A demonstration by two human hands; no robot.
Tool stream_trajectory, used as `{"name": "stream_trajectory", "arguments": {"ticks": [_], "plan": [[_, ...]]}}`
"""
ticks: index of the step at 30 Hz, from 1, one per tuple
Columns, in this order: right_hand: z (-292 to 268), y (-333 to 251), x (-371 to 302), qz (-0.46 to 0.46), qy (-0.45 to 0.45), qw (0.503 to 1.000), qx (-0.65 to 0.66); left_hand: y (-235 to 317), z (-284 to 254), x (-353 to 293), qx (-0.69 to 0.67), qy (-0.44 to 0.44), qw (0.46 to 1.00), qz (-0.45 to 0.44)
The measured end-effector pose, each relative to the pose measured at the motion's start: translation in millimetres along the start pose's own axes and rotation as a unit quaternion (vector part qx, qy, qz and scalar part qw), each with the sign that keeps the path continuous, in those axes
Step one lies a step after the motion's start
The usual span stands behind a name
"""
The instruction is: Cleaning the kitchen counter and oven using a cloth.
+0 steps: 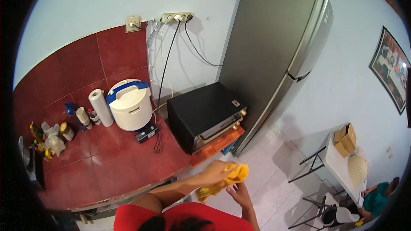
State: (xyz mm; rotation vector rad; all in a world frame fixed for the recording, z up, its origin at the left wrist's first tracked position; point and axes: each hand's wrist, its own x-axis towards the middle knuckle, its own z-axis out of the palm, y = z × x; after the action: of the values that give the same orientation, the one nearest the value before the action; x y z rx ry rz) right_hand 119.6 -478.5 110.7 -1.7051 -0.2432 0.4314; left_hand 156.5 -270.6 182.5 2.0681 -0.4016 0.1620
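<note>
My left hand reaches across in front of my body, its fingers closed on a crumpled yellow cloth. Part of the cloth folds over those fingers and hides their tips, while a loose end hangs below. Just beneath the cloth's right end is my right hand, thumb held apart and fingers raised. Its fingertips meet the cloth's lower edge; whether they touch it I cannot tell. Both hands are in front of the counter's edge, above the floor.
A red tiled counter carries a white rice cooker, a paper roll, cups and bottles. Right of it stand a black oven and a tall grey refrigerator. Farther right, a person sits at a white folding table.
</note>
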Motion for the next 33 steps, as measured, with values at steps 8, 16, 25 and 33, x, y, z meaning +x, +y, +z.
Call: {"name": "stream_trajectory", "arguments": {"ticks": [8, 16, 25, 33], "plan": [[-19, 2, 89, -0.045, 0.185, 0.982, -0.004, -29, -12, 87, -0.048, -0.142, 0.986, 0.069], [-74, 37, 168, -0.092, 0.248, 0.946, -0.189, -26, -55, 128, -0.103, 0.040, 0.993, 0.049], [-177, 79, 256, -0.115, -0.097, 0.968, -0.201, -5, -94, 163, -0.366, 0.162, 0.912, -0.089], [-149, 29, 326, -0.067, -0.355, 0.894, -0.265, 20, -73, 181, -0.348, 0.189, 0.916, -0.056]]}}
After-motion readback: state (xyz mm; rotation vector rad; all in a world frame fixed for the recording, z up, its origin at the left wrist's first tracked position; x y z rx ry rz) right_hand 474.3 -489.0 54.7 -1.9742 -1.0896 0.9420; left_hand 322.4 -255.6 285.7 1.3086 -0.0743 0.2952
